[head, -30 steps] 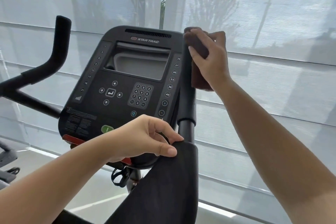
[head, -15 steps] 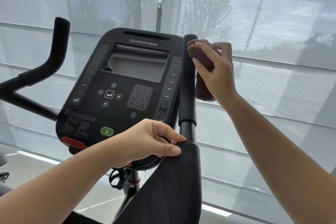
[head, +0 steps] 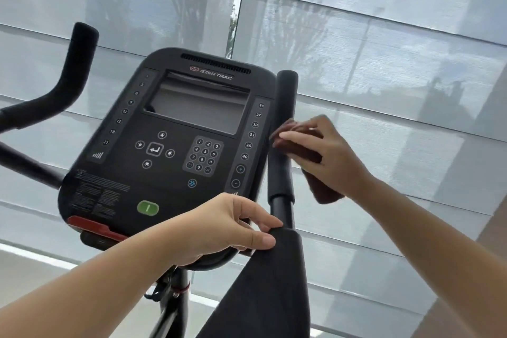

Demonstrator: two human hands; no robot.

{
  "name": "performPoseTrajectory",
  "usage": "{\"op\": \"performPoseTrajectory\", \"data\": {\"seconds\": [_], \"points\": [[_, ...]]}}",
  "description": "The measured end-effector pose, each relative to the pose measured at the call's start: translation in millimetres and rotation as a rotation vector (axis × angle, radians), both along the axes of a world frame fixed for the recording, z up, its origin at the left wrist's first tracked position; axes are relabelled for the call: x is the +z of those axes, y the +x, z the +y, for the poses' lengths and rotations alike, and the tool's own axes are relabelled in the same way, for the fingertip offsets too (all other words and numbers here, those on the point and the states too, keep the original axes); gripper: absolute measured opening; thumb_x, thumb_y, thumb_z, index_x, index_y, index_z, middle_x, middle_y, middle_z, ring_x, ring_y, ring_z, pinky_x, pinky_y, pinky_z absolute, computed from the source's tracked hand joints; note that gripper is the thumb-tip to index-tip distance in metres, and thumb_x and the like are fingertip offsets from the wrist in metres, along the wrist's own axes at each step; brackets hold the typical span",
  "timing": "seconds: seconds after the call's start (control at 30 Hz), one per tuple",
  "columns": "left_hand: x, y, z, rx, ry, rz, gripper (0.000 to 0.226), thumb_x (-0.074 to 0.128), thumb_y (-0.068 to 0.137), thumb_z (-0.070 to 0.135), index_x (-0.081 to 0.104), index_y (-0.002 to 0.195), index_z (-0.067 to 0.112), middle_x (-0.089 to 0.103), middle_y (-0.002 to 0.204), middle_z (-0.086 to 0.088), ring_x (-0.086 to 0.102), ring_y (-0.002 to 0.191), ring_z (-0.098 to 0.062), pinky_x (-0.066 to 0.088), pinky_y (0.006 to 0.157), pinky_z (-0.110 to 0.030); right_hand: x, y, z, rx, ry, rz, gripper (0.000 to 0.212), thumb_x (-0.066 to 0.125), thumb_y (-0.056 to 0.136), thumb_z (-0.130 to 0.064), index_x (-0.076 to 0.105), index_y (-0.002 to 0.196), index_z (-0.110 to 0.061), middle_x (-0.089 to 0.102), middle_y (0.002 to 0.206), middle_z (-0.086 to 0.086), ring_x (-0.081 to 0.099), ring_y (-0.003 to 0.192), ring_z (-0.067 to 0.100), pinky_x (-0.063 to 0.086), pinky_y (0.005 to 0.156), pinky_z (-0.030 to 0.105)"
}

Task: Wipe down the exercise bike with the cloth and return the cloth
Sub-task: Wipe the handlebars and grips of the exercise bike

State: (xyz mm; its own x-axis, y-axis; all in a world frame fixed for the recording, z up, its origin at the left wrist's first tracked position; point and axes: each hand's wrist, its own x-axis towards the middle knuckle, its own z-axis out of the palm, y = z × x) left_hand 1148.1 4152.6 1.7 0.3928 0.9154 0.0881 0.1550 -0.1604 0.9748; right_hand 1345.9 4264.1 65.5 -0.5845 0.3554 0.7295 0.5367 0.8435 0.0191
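Note:
The exercise bike's black console [head: 175,145] fills the middle of the head view, with its dark screen, keypad and green button. To its right stands the upright right handlebar grip [head: 284,118]. My right hand [head: 326,153] presses a dark brown cloth [head: 318,175] against the middle of that grip; part of the cloth hangs below my palm. My left hand [head: 219,230] rests lower down, its thumb and fingers pinching the top of the wide black arm pad [head: 263,288] at the console's lower edge.
The left handlebar [head: 74,71] curves up at the far left. Grey window blinds [head: 384,49] hang close behind the bike. A strip of floor [head: 41,269] shows at the lower left, and the bike's stem [head: 175,307] drops below the console.
My right hand has slid the cloth down the right grip from its top end to its middle. My left hand has stayed on the pad.

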Motion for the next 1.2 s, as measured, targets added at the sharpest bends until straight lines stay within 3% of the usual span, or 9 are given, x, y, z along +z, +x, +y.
{"op": "performPoseTrajectory", "data": {"seconds": [0.17, 0.33, 0.47, 0.57, 0.7, 0.83, 1.03, 1.13, 1.2], "points": [[-1.0, -3.0, -0.4, -0.027, -0.006, -0.016, 0.025, 0.072, 0.074, 0.005, 0.073, 0.085, 0.028, 0.066, 0.063, 0.015, 0.055, 0.066, -0.008, 0.047, 0.069, -0.015, 45.6, -36.4, 22.8, -0.178, 0.091, 0.162, 0.039, 0.063, 0.086, -0.016, 0.058, 0.124, -0.013, 0.044, 0.111, 0.02, 0.051, 0.108, 0.031, 0.039, 0.103, 0.035], [-4.1, -5.0, 2.4, -0.057, -0.003, -0.04, 0.025, 0.072, 0.074, 0.004, 0.073, 0.085, 0.027, 0.064, 0.067, 0.015, 0.055, 0.07, -0.011, 0.048, 0.077, -0.023, 1.5, -25.9, -4.1, -0.173, -0.159, -0.054, 0.037, 0.064, 0.085, -0.022, 0.059, 0.121, -0.026, 0.035, 0.098, 0.002, 0.047, 0.096, 0.015, 0.036, 0.096, 0.024], [-8.4, -5.7, 5.3, -0.075, -0.013, -0.073, 0.023, 0.074, 0.073, 0.006, 0.074, 0.086, 0.026, 0.063, 0.068, 0.014, 0.052, 0.073, -0.018, 0.046, 0.085, -0.034, -8.4, 0.5, -40.6, -0.066, -0.437, -0.299, 0.039, 0.063, 0.083, -0.03, 0.054, 0.109, -0.058, 0.042, 0.09, -0.008, 0.048, 0.088, -0.003, 0.034, 0.083, 0.005], [-8.6, -5.5, 6.0, -0.076, -0.002, -0.07, 0.023, 0.077, 0.071, 0.012, 0.075, 0.083, 0.031, 0.064, 0.077, 0.011, 0.055, 0.076, -0.017, 0.047, 0.093, -0.042, 10.4, -5.3, -41.9, -0.083, -0.319, -0.336, 0.036, 0.062, 0.081, -0.031, 0.058, 0.114, -0.046, 0.046, 0.099, -0.005, 0.049, 0.092, -0.004, 0.032, 0.086, 0.001], [-10.2, -7.0, 6.0, -0.087, 0.001, -0.068, 0.024, 0.076, 0.068, 0.018, 0.074, 0.088, 0.032, 0.063, 0.09, 0.007, 0.058, 0.078, -0.013, 0.045, 0.096, -0.045, 43.6, -33.5, -11.0, -0.251, -0.043, -0.03, 0.036, 0.064, 0.085, -0.02, 0.06, 0.121, -0.022, 0.042, 0.112, 0.015, 0.052, 0.102, 0.02, 0.032, 0.097, 0.012], [-10.5, -6.9, 5.3, -0.091, -0.001, -0.07, 0.028, 0.075, 0.062, 0.024, 0.074, 0.089, 0.033, 0.062, 0.091, 0.006, 0.056, 0.08, -0.018, 0.044, 0.096, -0.051, 21.6, -41.3, -5.6, -0.306, -0.153, -0.028, 0.036, 0.064, 0.085, -0.022, 0.06, 0.121, -0.025, 0.037, 0.105, 0.009, 0.05, 0.101, 0.023, 0.035, 0.098, 0.022], [-12.8, -8.1, 8.3, -0.088, -0.002, -0.07, 0.023, 0.075, 0.072, 0.013, 0.074, 0.088, 0.03, 0.062, 0.088, 0.006, 0.054, 0.079, -0.02, 0.045, 0.094, -0.046, -11.2, -2.9, -43.0, -0.078, -0.417, -0.193, 0.047, 0.065, 0.083, -0.023, 0.052, 0.101, -0.064, 0.043, 0.089, -0.01, 0.049, 0.089, -0.008, 0.034, 0.082, 0.001], [-6.7, -10.1, 11.0, -0.08, 0.051, 0.015, 0.017, 0.071, 0.078, 0.018, 0.073, 0.086, 0.033, 0.068, 0.079, 0.013, 0.061, 0.074, -0.007, 0.047, 0.075, -0.026, 5.5, -8.5, -35.6, -0.102, -0.259, -0.222, 0.043, 0.066, 0.082, -0.02, 0.055, 0.11, -0.052, 0.043, 0.097, -0.004, 0.049, 0.09, -0.002, 0.03, 0.086, -0.001], [3.3, -12.2, 20.7, -0.012, 0.109, 0.066, 0.014, 0.071, 0.078, 0.024, 0.071, 0.09, 0.031, 0.07, 0.082, 0.01, 0.062, 0.07, 0.005, 0.044, 0.066, -0.013, 25.2, -20.1, -18.5, -0.137, -0.072, -0.06, 0.038, 0.066, 0.083, -0.02, 0.059, 0.117, -0.033, 0.042, 0.105, 0.005, 0.05, 0.091, 0.007, 0.029, 0.091, 0.001]]}}
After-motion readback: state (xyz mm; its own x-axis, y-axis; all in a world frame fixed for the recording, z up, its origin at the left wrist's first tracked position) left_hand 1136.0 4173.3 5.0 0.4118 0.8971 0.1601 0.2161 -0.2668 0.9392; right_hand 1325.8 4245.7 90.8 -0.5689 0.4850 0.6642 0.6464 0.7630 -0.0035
